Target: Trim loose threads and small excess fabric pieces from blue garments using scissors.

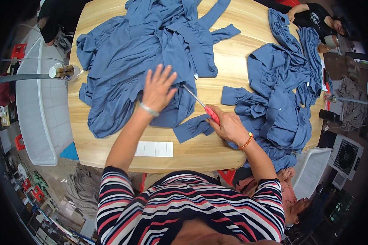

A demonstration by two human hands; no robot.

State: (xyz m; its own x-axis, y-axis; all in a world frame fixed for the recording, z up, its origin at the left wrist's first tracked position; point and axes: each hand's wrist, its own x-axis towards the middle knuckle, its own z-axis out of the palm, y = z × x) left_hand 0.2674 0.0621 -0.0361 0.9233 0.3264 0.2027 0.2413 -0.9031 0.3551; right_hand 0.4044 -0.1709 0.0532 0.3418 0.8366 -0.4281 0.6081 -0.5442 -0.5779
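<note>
A pile of blue knit garments (122, 69) lies spread and creased over the left and middle of the wooden table. My left hand (159, 89) rests flat on this cloth, fingers spread, with a pale bangle at the wrist. In my right hand (230, 127) is a screwdriver-like tool (211, 114) with a red handle and a thin metal shaft. Its dark tip meets the cloth just right of my left hand; the exact kind of tool is not clear. A loose blue sleeve (192, 127) lies below the shaft.
More blue garments (278, 98) are heaped along the table's right side. White rectangular labels (154, 149) line the wooden table (196, 157) near its front edge. At the left edge stands a small jar (65, 72). Other people sit around the table, and white troughs (37, 106) flank it.
</note>
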